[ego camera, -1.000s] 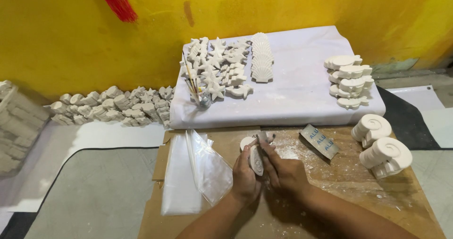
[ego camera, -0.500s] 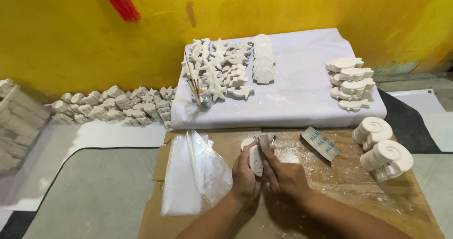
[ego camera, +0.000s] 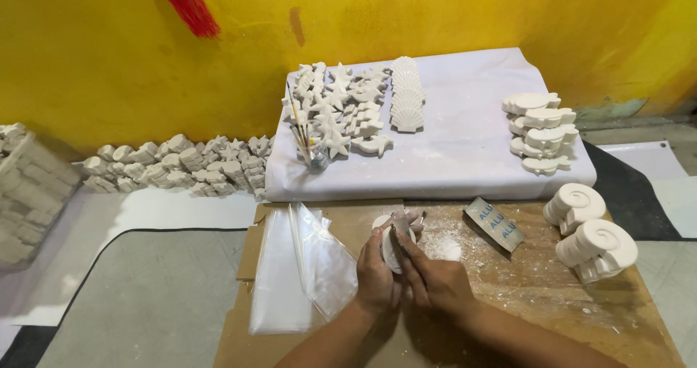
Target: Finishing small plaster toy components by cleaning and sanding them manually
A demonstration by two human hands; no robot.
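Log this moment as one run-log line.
left hand: holds white plaster piece | right hand: thin tool against piece | beside: clear plastic bags

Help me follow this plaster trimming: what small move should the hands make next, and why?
Probably another short scrape along the edge. The left hand grips the small white plaster piece upright, the right hand presses a thin tool against its rim, and white dust lies on the cardboard right beside it.
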